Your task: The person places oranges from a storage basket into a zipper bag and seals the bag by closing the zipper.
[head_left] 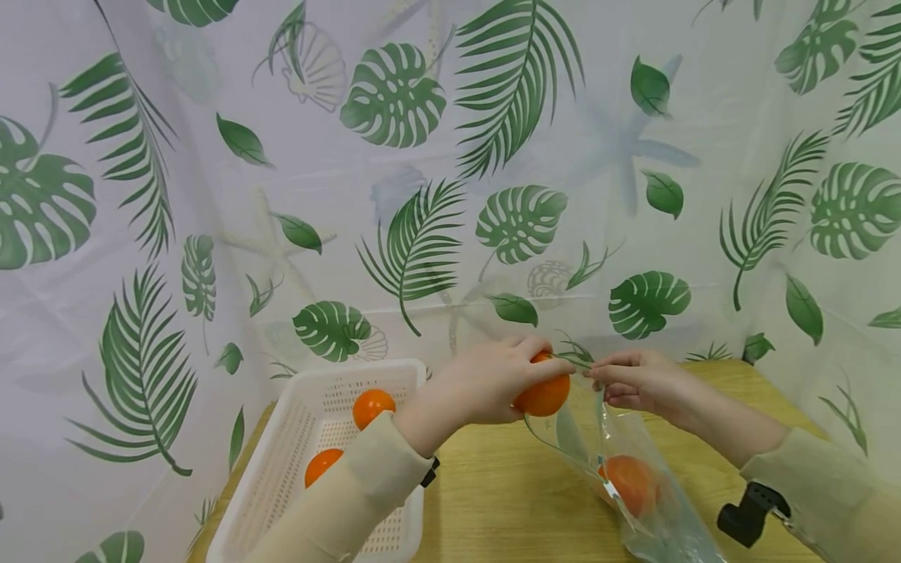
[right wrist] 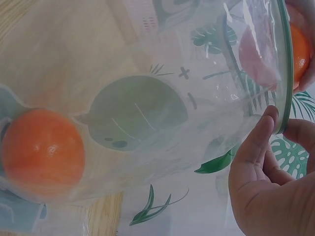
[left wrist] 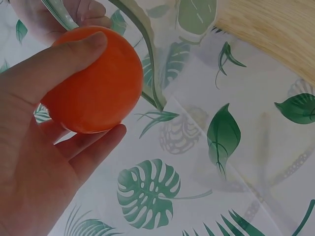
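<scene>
In the head view my left hand [head_left: 493, 379] grips an orange [head_left: 545, 391] beside the mouth of a clear printed zip bag [head_left: 573, 438]. The left wrist view shows the thumb across the top of this orange [left wrist: 96, 83] and the fingers beneath it. My right hand [head_left: 644, 383] pinches the bag's rim between thumb and fingers. In the right wrist view the green-edged rim [right wrist: 284, 64] runs past the thumb of the right hand [right wrist: 270, 182]. A second orange [right wrist: 44, 152] lies inside the bag at its lower end.
A white perforated plastic basket [head_left: 256, 477] stands on the left of the wooden table [head_left: 486, 500]. Two oranges, one farther back [head_left: 373, 407] and one nearer [head_left: 322, 467], lie in it. A leaf-patterned sheet [head_left: 422, 164] hangs behind and at both sides.
</scene>
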